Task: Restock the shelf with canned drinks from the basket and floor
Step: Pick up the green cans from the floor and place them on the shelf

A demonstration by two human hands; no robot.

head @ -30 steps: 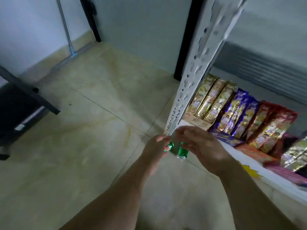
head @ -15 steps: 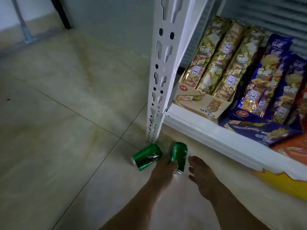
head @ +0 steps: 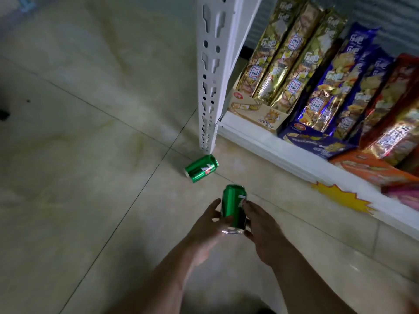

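While both hands share the held can, the grip is the weak point: the left hand curls its fingers round the lower body, and the right hand pinches the opposite side between fingertips and thumb. A smooth wall could slip during a handover and drop to the floor. Its long axis runs away from the person, silver end nearest the wrists. Beyond the fingers, well apart, the second can lies on its side beside the shelf post; it could roll if nudged.
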